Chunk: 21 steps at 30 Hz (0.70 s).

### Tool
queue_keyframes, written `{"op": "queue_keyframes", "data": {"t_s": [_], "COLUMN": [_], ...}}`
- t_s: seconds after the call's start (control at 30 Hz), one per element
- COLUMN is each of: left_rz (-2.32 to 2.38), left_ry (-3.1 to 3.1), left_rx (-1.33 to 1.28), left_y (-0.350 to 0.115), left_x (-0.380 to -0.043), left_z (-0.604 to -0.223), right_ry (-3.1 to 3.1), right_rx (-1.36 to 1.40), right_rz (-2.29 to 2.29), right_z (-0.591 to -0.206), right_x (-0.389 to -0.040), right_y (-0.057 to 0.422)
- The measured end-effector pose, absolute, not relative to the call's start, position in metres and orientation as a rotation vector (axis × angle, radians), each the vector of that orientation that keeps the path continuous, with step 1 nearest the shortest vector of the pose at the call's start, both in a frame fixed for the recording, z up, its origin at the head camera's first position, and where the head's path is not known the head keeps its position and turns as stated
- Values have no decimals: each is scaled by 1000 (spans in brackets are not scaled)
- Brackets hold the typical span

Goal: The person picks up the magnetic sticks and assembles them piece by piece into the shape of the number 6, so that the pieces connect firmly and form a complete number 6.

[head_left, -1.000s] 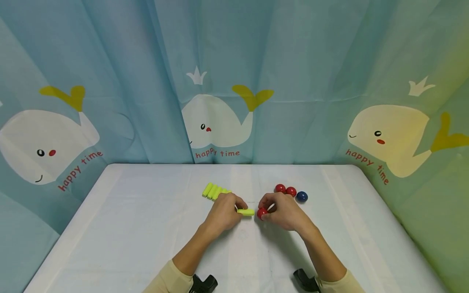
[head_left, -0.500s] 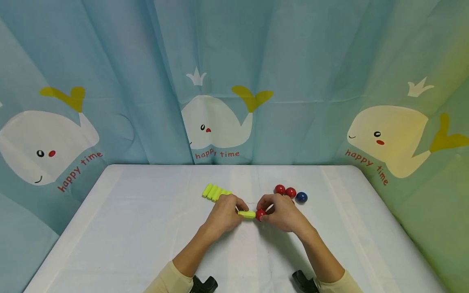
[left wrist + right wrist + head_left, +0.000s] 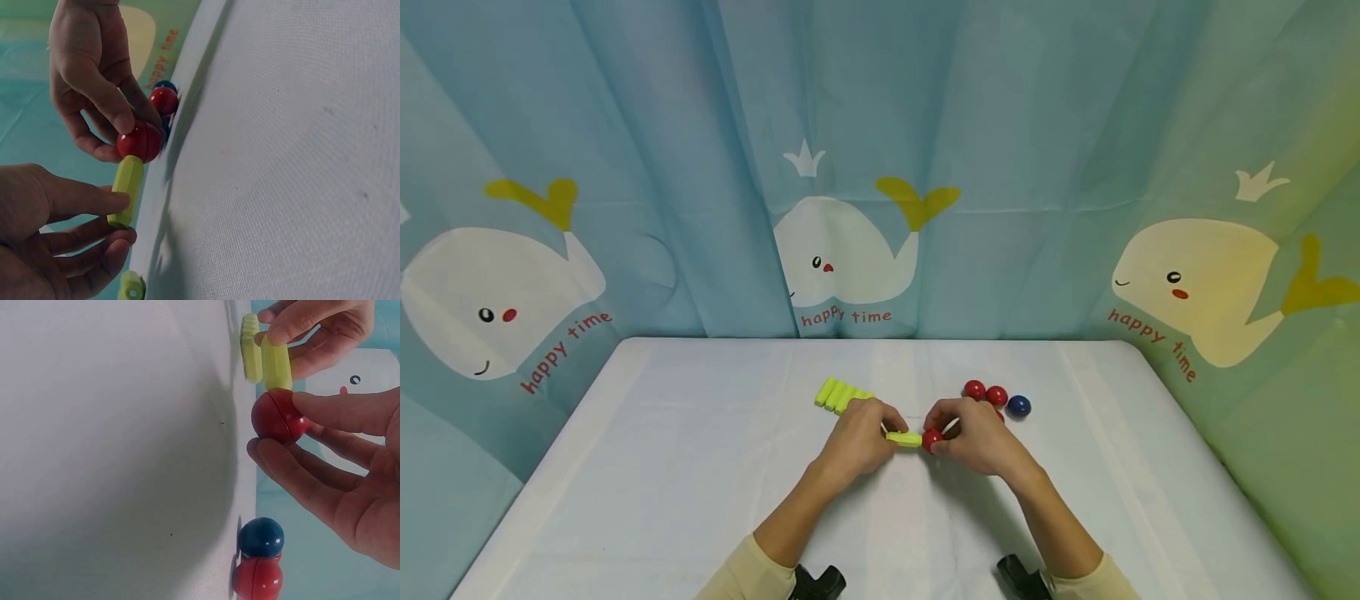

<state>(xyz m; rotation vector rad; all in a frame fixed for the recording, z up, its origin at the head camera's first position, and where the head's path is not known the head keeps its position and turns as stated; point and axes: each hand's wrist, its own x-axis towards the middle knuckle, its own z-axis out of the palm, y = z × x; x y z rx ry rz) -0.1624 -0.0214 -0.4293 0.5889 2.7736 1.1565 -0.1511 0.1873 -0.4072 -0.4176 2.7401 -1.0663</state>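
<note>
Between its thumb and fingers, my left hand (image 3: 861, 435) pinches a yellow-green ridged rod (image 3: 127, 187). My right hand (image 3: 979, 437) grips a glossy red ball (image 3: 279, 416) with a seam line around it. The rod's end meets the ball, and both are held just above the table; whether the two are joined cannot be told. Several more yellow-green rods (image 3: 835, 394) lie side by side behind my left hand. Behind my right hand sit other red balls (image 3: 974, 390) and a dark blue ball (image 3: 1018, 406), some of this group partly hidden by the hand.
A white cloth covers the table (image 3: 647, 467). Behind it hangs a blue-green curtain (image 3: 1022, 125) printed with whales. A black wrist mount (image 3: 817, 583) shows at the left sleeve and another black mount (image 3: 1024, 577) at the right.
A second ago a gap separated the rod and the red ball. My right hand has brought the ball leftward against the rod's end; over the last half second little has moved.
</note>
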Motion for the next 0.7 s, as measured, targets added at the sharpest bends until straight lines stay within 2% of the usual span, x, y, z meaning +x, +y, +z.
{"op": "queue_keyframes", "data": {"t_s": [0.7], "left_rz": [1155], "left_ry": [2686], "left_rx": [642], "left_y": [-25], "left_x": [-166], "left_z": [-429], "right_ry": [2734], "right_rx": [-440], "right_rz": [-1077], "right_z": [-409], "right_x": [-152], "right_y": [195]}}
